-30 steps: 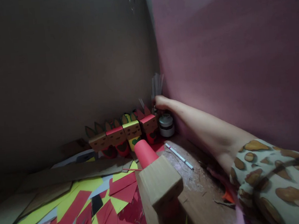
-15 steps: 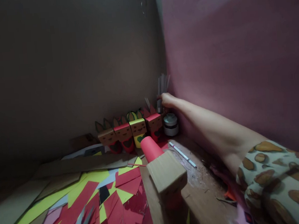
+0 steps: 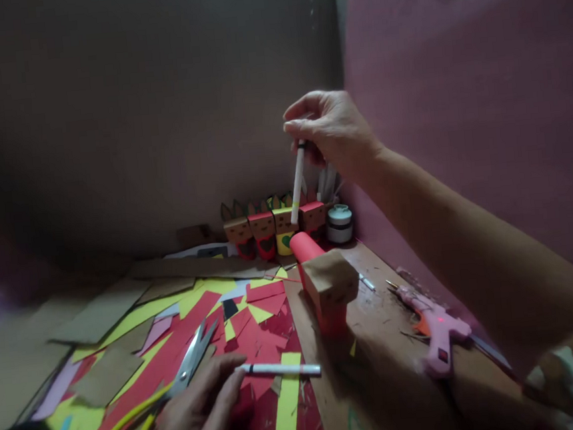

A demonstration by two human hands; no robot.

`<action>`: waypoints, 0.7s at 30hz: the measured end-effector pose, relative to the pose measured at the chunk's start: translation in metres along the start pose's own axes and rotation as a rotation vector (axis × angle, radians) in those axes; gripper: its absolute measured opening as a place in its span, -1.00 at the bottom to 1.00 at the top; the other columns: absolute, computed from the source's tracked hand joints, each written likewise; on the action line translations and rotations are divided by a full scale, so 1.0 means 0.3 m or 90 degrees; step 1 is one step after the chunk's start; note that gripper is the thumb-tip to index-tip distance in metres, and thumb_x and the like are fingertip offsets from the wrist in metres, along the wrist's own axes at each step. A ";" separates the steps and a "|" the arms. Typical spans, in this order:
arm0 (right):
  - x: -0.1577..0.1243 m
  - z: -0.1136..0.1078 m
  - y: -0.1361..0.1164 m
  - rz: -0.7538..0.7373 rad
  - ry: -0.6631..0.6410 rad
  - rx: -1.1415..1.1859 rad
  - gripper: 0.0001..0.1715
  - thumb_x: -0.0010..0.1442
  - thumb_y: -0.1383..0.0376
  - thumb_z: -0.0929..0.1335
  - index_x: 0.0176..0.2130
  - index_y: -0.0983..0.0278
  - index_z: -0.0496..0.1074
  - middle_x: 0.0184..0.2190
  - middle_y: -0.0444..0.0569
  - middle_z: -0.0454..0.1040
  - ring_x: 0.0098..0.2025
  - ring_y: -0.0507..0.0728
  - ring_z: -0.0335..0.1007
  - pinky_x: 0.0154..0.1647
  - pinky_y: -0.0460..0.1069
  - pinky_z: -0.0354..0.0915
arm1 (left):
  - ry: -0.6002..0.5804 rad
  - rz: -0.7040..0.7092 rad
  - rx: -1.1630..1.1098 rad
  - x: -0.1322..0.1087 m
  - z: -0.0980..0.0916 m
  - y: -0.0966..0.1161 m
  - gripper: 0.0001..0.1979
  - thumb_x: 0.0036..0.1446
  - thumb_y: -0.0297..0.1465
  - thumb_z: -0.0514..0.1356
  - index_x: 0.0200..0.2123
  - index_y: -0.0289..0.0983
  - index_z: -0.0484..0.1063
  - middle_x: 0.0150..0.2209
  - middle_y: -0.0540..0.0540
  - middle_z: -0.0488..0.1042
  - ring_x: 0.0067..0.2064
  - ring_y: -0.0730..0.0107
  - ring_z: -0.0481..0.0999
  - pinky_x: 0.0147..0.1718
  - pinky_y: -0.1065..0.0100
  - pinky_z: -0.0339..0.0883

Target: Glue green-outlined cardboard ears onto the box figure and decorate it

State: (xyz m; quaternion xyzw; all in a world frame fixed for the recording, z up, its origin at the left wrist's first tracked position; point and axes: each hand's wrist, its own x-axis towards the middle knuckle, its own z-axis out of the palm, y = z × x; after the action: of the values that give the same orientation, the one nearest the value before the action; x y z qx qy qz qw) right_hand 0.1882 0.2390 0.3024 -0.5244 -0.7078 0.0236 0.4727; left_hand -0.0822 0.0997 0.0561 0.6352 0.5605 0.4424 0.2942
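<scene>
Partly visible marker (image 3: 298, 184) (end behind fingers (image 3: 304, 129))

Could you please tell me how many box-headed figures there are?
5: in the back row, left to right, a brown-topped figure, a red-topped figure, a yellow-topped figure and another red-topped figure; nearer the camera, a fifth figure. More may be hidden behind the row.
</scene>
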 end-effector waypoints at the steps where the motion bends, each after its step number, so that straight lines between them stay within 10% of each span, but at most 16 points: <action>1: -0.055 0.005 -0.045 0.004 -0.045 0.049 -0.70 0.45 0.31 0.26 0.07 0.40 0.43 -0.43 -0.17 0.54 -0.56 -0.07 0.44 -0.53 -0.21 0.30 | -0.046 -0.046 -0.079 0.000 -0.006 0.036 -0.66 0.11 0.00 0.34 -0.21 -0.11 0.63 -0.42 -0.03 0.60 -0.46 0.30 0.51 -0.46 0.40 0.41; 5: -0.310 0.074 -0.156 0.123 -0.342 0.434 -0.93 0.28 0.47 0.39 -0.27 0.35 0.48 -0.66 -0.25 0.43 -0.77 -0.09 0.25 -0.78 -0.22 0.18 | -0.147 -0.228 -0.414 -0.028 -0.028 0.168 -0.50 -0.06 0.01 0.48 -0.16 -0.18 0.59 -0.49 0.06 0.44 -0.57 0.61 0.25 -0.60 0.58 0.13; 10: -0.583 0.186 -0.181 0.263 -0.469 0.595 -0.86 0.21 0.48 0.43 -0.34 0.28 0.46 -0.72 -0.26 0.41 -0.77 -0.05 0.27 -0.81 -0.21 0.19 | -0.305 -0.193 -0.531 -0.084 -0.024 0.230 -0.55 -0.06 -0.05 0.51 -0.24 -0.26 0.59 -0.54 0.05 0.40 -0.61 0.66 0.21 -0.60 0.57 0.12; 16: -0.721 0.197 -0.120 0.271 -0.345 0.681 -0.85 0.22 0.35 0.43 -0.15 0.24 0.49 -0.52 -0.23 0.50 -0.65 -0.04 0.42 -0.68 -0.17 0.34 | -0.343 -0.214 -0.509 -0.092 -0.007 0.220 -0.72 0.08 -0.23 0.44 -0.31 -0.31 0.55 -0.57 0.04 0.44 -0.67 0.67 0.26 -0.70 0.60 0.03; 21: -0.845 0.151 -0.038 -0.124 -0.208 0.365 -0.53 0.27 0.47 0.35 0.11 0.13 0.52 -0.25 -0.07 0.53 -0.29 0.05 0.49 -0.34 -0.06 0.50 | -0.343 -0.252 -0.579 -0.084 0.001 0.221 -0.70 0.00 -0.22 0.46 -0.40 -0.28 0.46 -0.62 0.06 0.46 -0.74 0.63 0.24 -0.78 0.58 0.03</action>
State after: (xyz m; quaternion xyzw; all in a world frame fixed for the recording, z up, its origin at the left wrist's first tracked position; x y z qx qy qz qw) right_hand 0.1494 0.0610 0.1199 -0.2892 -0.7856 0.2598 0.4814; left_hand -0.0515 0.0621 0.1079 0.4173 0.3270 0.3982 0.7486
